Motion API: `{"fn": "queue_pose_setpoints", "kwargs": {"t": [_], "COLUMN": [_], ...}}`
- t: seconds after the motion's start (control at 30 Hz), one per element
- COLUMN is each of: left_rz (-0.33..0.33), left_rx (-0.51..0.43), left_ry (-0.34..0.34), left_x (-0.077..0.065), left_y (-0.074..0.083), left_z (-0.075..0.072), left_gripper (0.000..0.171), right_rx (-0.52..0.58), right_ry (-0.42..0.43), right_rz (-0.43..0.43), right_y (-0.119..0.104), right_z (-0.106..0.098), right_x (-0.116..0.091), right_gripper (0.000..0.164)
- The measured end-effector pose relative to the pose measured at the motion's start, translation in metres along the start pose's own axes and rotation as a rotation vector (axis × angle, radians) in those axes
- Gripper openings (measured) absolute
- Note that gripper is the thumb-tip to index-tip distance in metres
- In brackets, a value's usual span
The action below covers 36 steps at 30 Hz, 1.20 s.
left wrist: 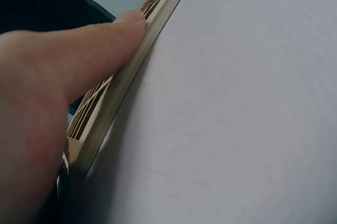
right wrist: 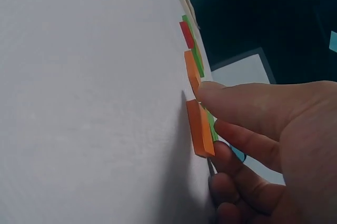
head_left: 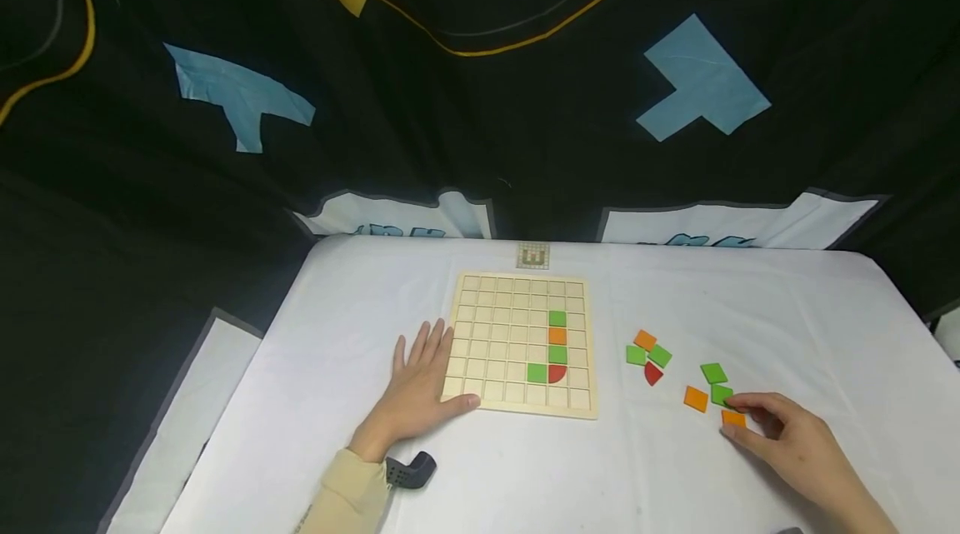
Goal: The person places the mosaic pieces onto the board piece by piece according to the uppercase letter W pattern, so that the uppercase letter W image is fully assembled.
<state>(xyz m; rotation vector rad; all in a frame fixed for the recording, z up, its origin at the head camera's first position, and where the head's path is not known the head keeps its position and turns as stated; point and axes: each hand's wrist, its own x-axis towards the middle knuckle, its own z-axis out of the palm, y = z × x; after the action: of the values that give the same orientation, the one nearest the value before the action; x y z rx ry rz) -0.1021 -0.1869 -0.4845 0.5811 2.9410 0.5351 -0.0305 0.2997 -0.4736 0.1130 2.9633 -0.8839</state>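
Note:
A flat wooden grid board (head_left: 520, 414) lies on the white table, with green tiles (head_left: 537, 372), an orange tile (head_left: 557, 336) and a red quarter-round tile (head_left: 557, 374) in its cells. My left hand (head_left: 422, 392) rests spread at the board's left side, its thumb (left wrist: 113, 37) over the near edge. At the right, my right hand (head_left: 791, 440) has thumb and fingers curled about an orange square tile (right wrist: 200, 132) low over the table. That hand's index fingertip partly covers a green tile (head_left: 721, 394) just behind.
Loose pieces lie right of the board: orange tiles (head_left: 695, 399), green tiles (head_left: 713, 373) and a red quarter-round tile (head_left: 653, 373). A small patterned card (head_left: 533, 256) sits behind the board. Dark cloth (head_left: 465, 142) hangs beyond the table's far edge.

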Motion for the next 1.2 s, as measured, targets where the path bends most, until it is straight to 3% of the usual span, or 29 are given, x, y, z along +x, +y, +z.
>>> {"fn": "queue_pose_setpoints", "kwargs": {"t": [0.3,0.9,1.2], "left_rz": [0.005,0.000,0.006], "left_rx": [0.005,0.008,0.008], "left_ry": [-0.002,0.005,0.010], "left_x": [0.000,-0.001,-0.001], "left_y": [0.001,-0.001,0.000], "left_z": [0.001,-0.001,-0.001], "left_gripper": [0.113,0.113,0.112], "right_rx": [-0.071,-0.083,-0.062], "right_ry": [-0.060,-0.128,-0.086], "right_rz": [-0.014,-0.028,0.019], "right_y": [0.006,0.011,0.006], "right_z": [-0.008,-0.010,-0.010], "right_x": [0.001,0.001,0.000], "right_gripper": [0.043,0.036,0.041]}}
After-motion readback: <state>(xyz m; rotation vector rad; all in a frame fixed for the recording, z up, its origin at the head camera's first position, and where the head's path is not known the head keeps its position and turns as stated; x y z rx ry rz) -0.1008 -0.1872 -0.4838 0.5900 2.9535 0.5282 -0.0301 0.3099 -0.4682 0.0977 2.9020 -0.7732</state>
